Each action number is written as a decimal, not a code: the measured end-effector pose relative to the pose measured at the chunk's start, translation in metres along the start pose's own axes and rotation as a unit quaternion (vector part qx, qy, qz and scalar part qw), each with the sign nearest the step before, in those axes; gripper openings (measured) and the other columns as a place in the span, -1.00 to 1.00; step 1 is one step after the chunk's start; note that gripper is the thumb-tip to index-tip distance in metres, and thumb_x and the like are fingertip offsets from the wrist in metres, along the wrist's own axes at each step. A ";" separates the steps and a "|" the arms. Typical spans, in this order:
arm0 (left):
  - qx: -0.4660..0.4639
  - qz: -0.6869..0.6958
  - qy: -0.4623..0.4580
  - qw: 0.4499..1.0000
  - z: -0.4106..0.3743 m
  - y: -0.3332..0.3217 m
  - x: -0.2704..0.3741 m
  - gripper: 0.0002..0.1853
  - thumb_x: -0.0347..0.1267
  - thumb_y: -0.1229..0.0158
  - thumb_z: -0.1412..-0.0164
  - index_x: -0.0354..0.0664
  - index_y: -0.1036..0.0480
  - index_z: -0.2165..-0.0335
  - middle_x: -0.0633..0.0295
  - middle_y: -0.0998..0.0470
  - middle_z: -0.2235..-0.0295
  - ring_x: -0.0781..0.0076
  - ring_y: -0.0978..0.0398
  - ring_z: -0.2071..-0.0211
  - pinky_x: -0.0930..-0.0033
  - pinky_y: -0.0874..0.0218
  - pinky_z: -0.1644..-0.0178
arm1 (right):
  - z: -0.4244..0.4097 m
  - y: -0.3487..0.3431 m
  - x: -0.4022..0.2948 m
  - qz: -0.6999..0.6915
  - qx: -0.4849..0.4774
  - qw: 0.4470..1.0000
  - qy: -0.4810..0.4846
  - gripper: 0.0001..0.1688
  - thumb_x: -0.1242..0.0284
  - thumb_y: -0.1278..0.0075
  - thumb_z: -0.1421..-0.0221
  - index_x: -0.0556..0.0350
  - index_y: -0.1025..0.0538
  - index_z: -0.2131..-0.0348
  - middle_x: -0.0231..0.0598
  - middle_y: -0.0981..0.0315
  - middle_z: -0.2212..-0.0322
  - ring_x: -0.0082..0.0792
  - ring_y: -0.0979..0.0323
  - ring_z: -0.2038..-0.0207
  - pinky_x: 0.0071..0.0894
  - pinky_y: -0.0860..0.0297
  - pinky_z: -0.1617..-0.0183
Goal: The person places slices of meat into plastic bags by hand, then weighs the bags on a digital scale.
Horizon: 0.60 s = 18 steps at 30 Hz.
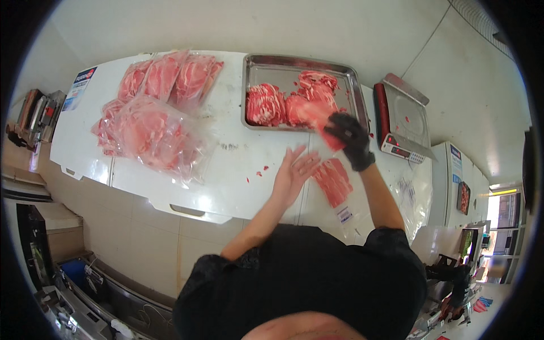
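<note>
My right hand (352, 140), in a black glove, grips a thin stack of red meat slices (332, 141) over the front edge of a metal tray (272, 70). The slices are blurred. In the tray lie several heaps of thinly sliced marbled meat (265, 104). My bare left hand (293, 172) is open and holds nothing, fingers apart, just left of a flat portion of sliced meat (332, 180). That portion lies in a clear plastic bag with a label (344, 215), its lower part near my body.
Filled clear bags of sliced meat (148, 131) are piled at left on the white freezer lids (229, 170). A digital scale (401, 119) stands right of the tray. Plastic bags (410, 195) lie at the right edge. Another person (459, 289) is at far right.
</note>
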<state>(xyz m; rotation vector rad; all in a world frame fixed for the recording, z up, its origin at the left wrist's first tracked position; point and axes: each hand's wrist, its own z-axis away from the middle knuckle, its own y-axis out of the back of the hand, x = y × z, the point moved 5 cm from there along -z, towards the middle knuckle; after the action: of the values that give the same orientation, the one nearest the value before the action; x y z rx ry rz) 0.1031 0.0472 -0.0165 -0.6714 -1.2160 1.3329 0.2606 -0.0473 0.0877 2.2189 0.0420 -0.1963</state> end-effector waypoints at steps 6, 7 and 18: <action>-0.065 -0.015 0.010 0.998 -0.026 -0.019 -0.024 -0.60 -0.20 0.03 -0.44 -0.28 -0.36 -0.05 0.05 -0.54 0.01 0.23 -0.56 0.02 0.16 -0.42 -0.07 | 0.065 0.026 -0.047 0.029 -0.085 0.994 -0.058 -0.35 0.82 0.01 0.11 -0.08 -0.61 0.04 -0.14 -0.48 -0.01 -0.13 -0.44 -0.09 -0.22 -0.42 -0.15; -0.072 -0.047 0.010 0.996 -0.027 -0.024 -0.030 -0.62 -0.21 0.03 -0.45 -0.28 -0.37 -0.03 0.06 -0.55 0.02 0.24 -0.56 0.03 0.14 -0.43 -0.05 | 0.077 0.036 -0.038 -0.010 -0.035 0.991 -0.132 -0.35 0.83 0.05 0.11 -0.06 -0.61 0.05 -0.13 -0.48 -0.01 -0.13 -0.45 -0.08 -0.23 -0.42 -0.14; -0.103 -0.206 -0.059 0.971 -0.038 -0.074 -0.096 -0.73 -0.34 -0.06 -0.40 -0.18 -0.40 0.00 0.21 -0.58 0.09 0.39 -0.55 0.08 0.31 -0.44 0.04 | 0.100 0.078 -0.016 -0.095 0.123 0.945 -0.287 -0.35 0.39 -0.36 0.11 0.04 -0.51 -0.02 -0.13 -0.50 0.13 -0.04 -0.45 0.06 -0.15 -0.43 0.00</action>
<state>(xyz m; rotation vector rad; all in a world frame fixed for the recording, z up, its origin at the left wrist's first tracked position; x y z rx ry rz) 0.1819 -0.0477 0.0140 -0.4534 -1.5099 0.9186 0.2399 -0.1736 0.0920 2.3167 -0.0945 -0.9925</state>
